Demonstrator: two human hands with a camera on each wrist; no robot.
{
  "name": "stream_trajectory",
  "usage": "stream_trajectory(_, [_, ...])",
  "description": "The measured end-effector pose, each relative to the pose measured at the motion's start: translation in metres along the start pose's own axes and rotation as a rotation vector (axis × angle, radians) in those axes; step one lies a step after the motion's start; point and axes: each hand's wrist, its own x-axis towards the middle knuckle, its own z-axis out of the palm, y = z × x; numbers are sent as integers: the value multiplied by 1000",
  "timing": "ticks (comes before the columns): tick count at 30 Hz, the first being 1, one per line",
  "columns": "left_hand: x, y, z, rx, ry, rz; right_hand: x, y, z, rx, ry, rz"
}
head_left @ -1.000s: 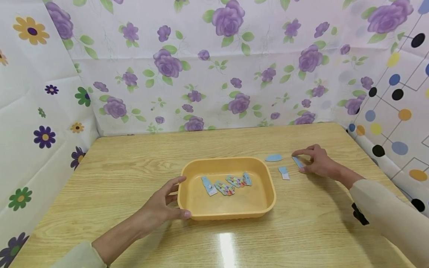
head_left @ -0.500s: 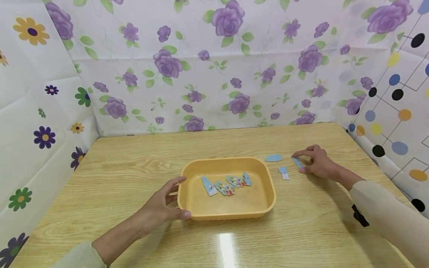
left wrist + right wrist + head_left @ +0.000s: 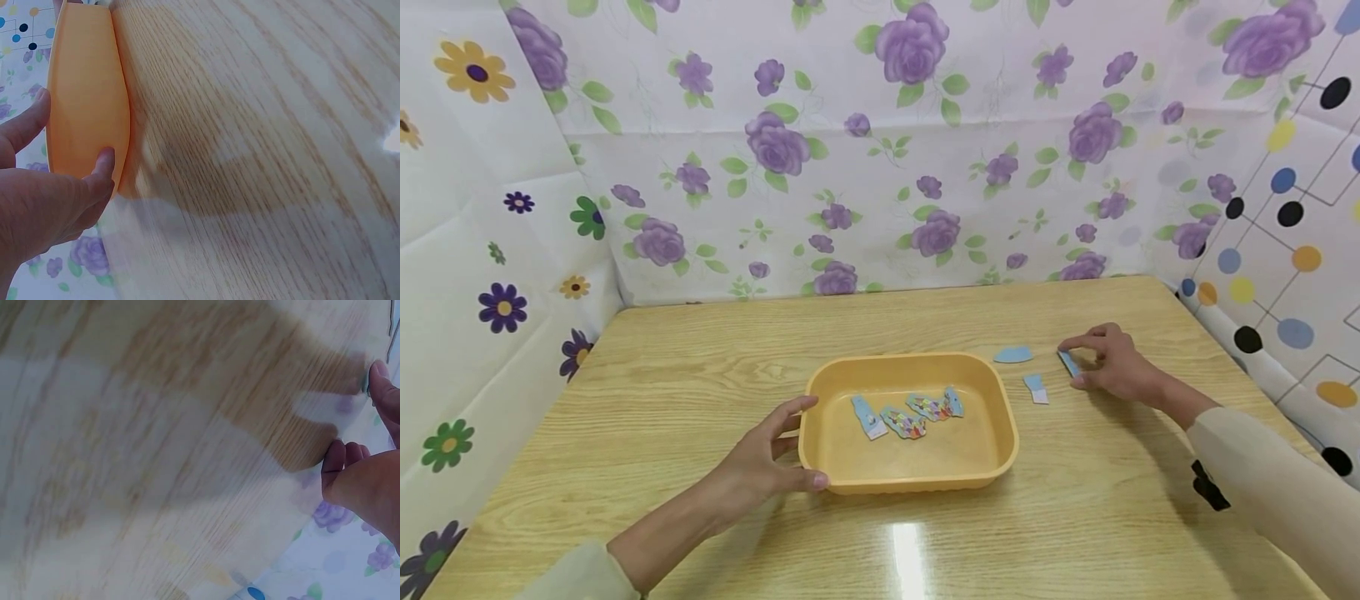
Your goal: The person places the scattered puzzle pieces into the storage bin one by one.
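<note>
In the head view, my left hand (image 3: pixel 767 454) grips the left end of a yellow plastic tray (image 3: pixel 917 482). Its thumb presses the near corner while the fingertips reach the rim. The left wrist view shows the tray's outer wall (image 3: pixel 87 81) between the thumb and fingers. Over at the right, my right hand (image 3: pixel 1116 367) pinches a narrow light-blue puzzle piece (image 3: pixel 1069 363) between thumb and forefinger, partly covered by them. Two more pieces lie nearby: a plain blue puzzle piece (image 3: pixel 1013 355) and a blue-and-white puzzle piece (image 3: pixel 1036 389). The right wrist view mostly hides the pinched piece.
Inside the tray lie several puzzle pieces, among them a blue-and-white strip (image 3: pixel 868 418) and a multicoloured piece (image 3: pixel 904 422). A wooden table (image 3: pixel 715 358) carries everything. Flowered sheeting (image 3: pixel 865 183) rises along its back edge, with patterned sheets at both sides.
The right hand has shifted very slightly right, and the puzzle piece it pinches has moved a little with it. The left hand and tray keep their place.
</note>
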Motion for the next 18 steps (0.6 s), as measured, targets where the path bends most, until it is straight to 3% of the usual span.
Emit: stream_trajectory(18, [0, 0, 0, 9, 2, -5, -4, 3, -12, 40, 16, 52])
